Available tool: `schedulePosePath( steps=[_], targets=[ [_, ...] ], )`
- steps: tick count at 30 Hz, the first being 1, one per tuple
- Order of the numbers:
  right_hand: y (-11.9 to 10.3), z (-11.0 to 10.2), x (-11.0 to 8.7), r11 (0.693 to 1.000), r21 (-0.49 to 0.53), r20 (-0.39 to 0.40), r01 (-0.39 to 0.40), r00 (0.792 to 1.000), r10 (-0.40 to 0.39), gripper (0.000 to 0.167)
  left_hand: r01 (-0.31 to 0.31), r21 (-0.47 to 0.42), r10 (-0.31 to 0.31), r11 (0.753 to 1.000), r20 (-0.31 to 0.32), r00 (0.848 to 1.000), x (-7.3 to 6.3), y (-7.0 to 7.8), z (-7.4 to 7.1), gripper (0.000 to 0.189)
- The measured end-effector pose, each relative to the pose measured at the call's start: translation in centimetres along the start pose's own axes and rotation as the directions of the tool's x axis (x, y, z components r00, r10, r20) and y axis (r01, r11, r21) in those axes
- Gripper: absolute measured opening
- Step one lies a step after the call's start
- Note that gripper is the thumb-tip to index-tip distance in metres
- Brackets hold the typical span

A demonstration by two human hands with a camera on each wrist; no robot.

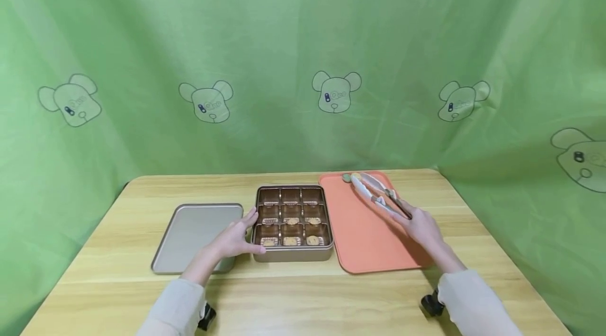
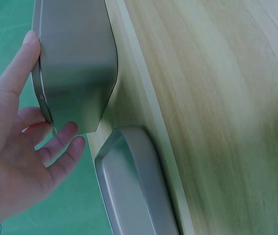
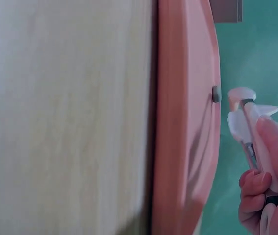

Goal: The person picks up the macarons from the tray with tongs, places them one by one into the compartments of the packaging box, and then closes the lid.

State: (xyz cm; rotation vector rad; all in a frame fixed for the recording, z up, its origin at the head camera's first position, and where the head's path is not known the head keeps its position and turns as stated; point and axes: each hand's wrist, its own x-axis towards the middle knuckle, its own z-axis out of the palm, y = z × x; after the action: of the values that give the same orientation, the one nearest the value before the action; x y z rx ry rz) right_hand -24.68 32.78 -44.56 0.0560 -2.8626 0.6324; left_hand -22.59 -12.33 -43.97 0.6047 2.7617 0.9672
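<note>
A tin box (image 1: 293, 255) with a brown divided insert stands mid-table. Several round yellow cookies (image 1: 312, 240) sit in its front and middle compartments. My left hand (image 1: 234, 237) spans the box's front left corner, the thumb (image 2: 23, 61) straight along the rim and the other fingers spread loosely by the side. My right hand (image 1: 420, 224) grips pale-tipped tongs (image 3: 254, 129) over the orange tray (image 1: 364, 241). The spread tong tips reach the tray's far end, where a yellow cookie (image 1: 356, 175) shows between them. Just left of them lies a green cookie (image 1: 346, 178).
A shallow metal lid (image 1: 199, 231) lies on the table (image 1: 331, 304) left of the box. The tray stands close along the box's right side. Behind the table hangs a green curtain (image 1: 265, 36) printed with bear heads.
</note>
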Motion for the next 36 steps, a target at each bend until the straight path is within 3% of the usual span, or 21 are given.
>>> schedulePosePath(
  steps=[7, 13, 21, 32, 36],
  targets=[
    [-1.8, 0.0, -1.3, 0.992, 0.052, -0.037, 0.113, 0.993, -0.111, 0.060, 0.008, -0.011, -0.008, 1.000, -0.002, 1.000, 0.2, -0.1, 0.1, 0.098],
    [-3.2, 0.7, -1.9, 0.971, 0.092, -0.072, 0.222, 0.974, -0.216, 0.055, 0.003, 0.004, -0.003, 1.000, 0.003, 1.000, 0.2, 0.0, -0.1, 0.099],
    [-3.2, 1.3, -1.6, 0.895, 0.159, -0.027, 0.416, 0.908, -0.417, 0.056, 0.002, 0.017, -0.002, 1.000, 0.006, 1.000, 0.2, 0.0, 0.0, 0.099],
    [-5.2, 1.1, -1.0, 0.851, 0.174, 0.094, 0.495, 0.852, -0.514, 0.056, 0.006, 0.019, -0.006, 1.000, -0.004, 1.000, 0.2, -0.1, 0.0, 0.098],
    [-5.8, 1.5, -0.9, 0.854, 0.169, 0.125, 0.491, 0.849, -0.513, 0.058, -0.005, 0.017, 0.005, 1.000, -0.001, 1.000, 0.2, 0.0, 0.0, 0.098]
  ],
)
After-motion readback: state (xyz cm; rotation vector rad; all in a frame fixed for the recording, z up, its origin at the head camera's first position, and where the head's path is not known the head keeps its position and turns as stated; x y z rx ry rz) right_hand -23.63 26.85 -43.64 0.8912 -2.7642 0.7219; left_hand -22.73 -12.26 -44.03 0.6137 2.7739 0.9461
